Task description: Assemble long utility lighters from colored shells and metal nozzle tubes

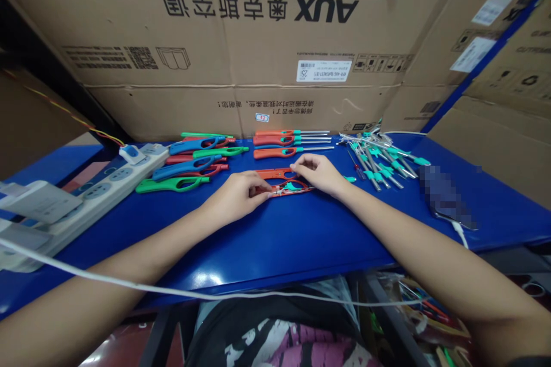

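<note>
An opened orange lighter half [297, 190] lies on the blue table, with a teal trigger piece and thin metal parts inside. My left hand [241, 195] pinches its left end. Just behind it is a second orange shell half [273, 174], flat on the table. My right hand [317, 174] is over the right side of both halves, thumb and forefinger together near the back shell's right end; what they hold, if anything, is too small to make out. Farther back, several orange lighters [275, 153] with metal tubes lie side by side.
Green, red and blue handles [178, 184] are stacked at the left, near a white power strip [116, 180]. Metal tubes with teal parts [379, 160] form a pile at the right, beside a phone [447, 195]. A white cable [215, 296] crosses in front. Cardboard [267, 69] stands behind.
</note>
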Demonstrator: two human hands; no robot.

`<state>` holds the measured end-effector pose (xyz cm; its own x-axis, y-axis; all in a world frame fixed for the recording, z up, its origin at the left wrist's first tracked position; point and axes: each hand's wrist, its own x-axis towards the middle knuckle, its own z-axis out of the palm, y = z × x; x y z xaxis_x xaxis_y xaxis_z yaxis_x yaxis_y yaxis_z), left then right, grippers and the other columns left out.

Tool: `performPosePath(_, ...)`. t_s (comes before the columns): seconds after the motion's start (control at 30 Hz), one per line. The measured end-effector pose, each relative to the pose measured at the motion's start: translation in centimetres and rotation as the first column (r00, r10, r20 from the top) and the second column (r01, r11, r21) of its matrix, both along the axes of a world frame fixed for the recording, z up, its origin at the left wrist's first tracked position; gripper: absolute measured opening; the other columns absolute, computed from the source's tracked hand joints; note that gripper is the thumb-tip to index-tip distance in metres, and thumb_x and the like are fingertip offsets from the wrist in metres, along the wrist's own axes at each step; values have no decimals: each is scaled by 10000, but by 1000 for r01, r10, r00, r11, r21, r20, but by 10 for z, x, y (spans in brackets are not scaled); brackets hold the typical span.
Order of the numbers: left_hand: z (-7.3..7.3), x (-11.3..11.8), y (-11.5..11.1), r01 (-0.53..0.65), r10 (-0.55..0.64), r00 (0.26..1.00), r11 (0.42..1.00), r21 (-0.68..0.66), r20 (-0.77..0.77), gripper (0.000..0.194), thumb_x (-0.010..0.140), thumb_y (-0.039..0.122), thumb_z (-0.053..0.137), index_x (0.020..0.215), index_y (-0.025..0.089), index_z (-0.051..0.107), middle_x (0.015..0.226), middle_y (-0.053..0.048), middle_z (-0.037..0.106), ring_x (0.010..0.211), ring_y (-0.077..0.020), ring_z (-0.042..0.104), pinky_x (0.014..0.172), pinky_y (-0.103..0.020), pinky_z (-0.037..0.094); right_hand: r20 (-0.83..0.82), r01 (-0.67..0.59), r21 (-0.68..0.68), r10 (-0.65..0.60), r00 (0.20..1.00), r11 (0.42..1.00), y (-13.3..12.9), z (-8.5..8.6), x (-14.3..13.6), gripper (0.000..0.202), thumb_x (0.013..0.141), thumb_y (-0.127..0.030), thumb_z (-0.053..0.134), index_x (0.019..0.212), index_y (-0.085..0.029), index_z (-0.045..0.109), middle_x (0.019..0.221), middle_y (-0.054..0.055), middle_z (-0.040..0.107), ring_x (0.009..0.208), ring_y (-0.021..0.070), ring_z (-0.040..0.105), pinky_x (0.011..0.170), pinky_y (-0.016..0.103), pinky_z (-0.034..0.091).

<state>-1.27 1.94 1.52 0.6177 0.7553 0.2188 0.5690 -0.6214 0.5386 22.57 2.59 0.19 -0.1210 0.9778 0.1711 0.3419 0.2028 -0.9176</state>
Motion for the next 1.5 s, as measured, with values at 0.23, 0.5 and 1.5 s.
performPosePath(0.23, 5, -1, -1, 32, -32, 1000, 999, 10, 2, 141, 873, 220, 694, 960, 179, 796, 815, -40, 686, 652, -122, 567, 632, -241, 418, 298, -190, 223, 119, 947, 956, -6, -8, -1, 227, 771, -338, 727, 912, -167, 678, 828, 18, 623, 661, 112, 489, 633, 261, 416)
performPosePath(0.5, 5, 0, -1, 11, -10, 1000, 1000, 25, -18, 161, 880, 271, 695, 963, 188, 806, 805, -46, 695, 653, -132, 577, 607, -245, 407, 374, -234, 277, 120, 920, 932, -7, -10, -1, 189, 790, -282, 724, 934, -167, 683, 856, 16, 591, 687, 114, 482, 647, 254, 402)
performPosePath(1.5, 7, -2, -5, 70, -77, 997, 973, 221, 22, 216, 869, 327, 669, 1002, 171, 736, 971, -65, 692, 860, -192, 635, 785, -303, 512, 571, -512, 135, 356, 740, 848, -20, 25, 20, 184, 800, -106, 595, 971, -152, 643, 772, 4, 601, 653, 114, 516, 620, 239, 441)
